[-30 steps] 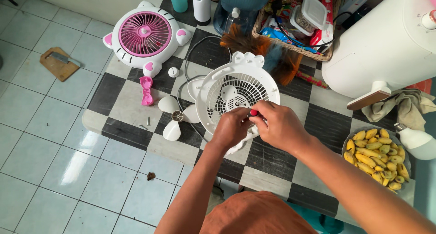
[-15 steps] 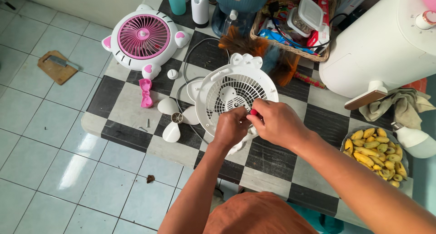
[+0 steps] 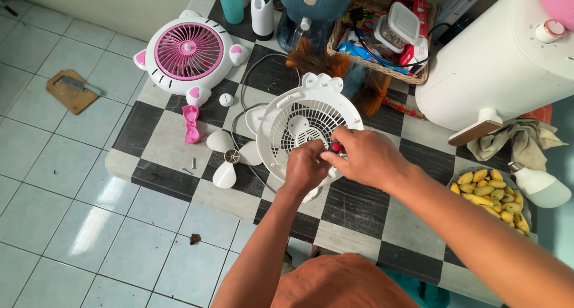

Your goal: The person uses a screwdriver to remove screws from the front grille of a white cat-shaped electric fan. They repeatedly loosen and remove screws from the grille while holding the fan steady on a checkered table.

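Both hands barely shifted | right hand (image 3: pixel 365 158) fingers grip one red-handled screwdriver (image 3: pixel 336 147) | left hand (image 3: pixel 305 167) steadies one white fan grille (image 3: pixel 299 119), grip unclear

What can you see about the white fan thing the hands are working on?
The white fan housing looks like plastic: round, with a slatted grille, a hub in the middle and small ear-like bumps on its top rim. It lies on the checkered table. The left hand rests on its lower edge; the right hand holds a red-tipped tool over it.
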